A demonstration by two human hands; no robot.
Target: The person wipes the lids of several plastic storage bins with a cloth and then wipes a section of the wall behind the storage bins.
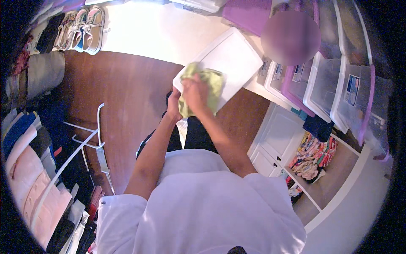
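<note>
A white plastic storage-bin lid [233,60] is held at a slant in front of my body. My left hand [173,104] grips its near left edge, with part of the fingers hidden behind it. A yellow-green cloth [216,81] lies bunched against the lid's near end. My right hand [195,93] presses on this cloth and holds it, slightly blurred. Some of the cloth hangs over the lid's lower edge, above my dark trousers.
Clear plastic bins [350,85] with white and purple lids stand stacked at right. Below are shelves of folded clothes [314,155] and a white cabinet door [279,130]. Shoes [92,30] sit at upper left. A white metal rack [79,149] with hanging clothes stands at left over the brown floor [127,95].
</note>
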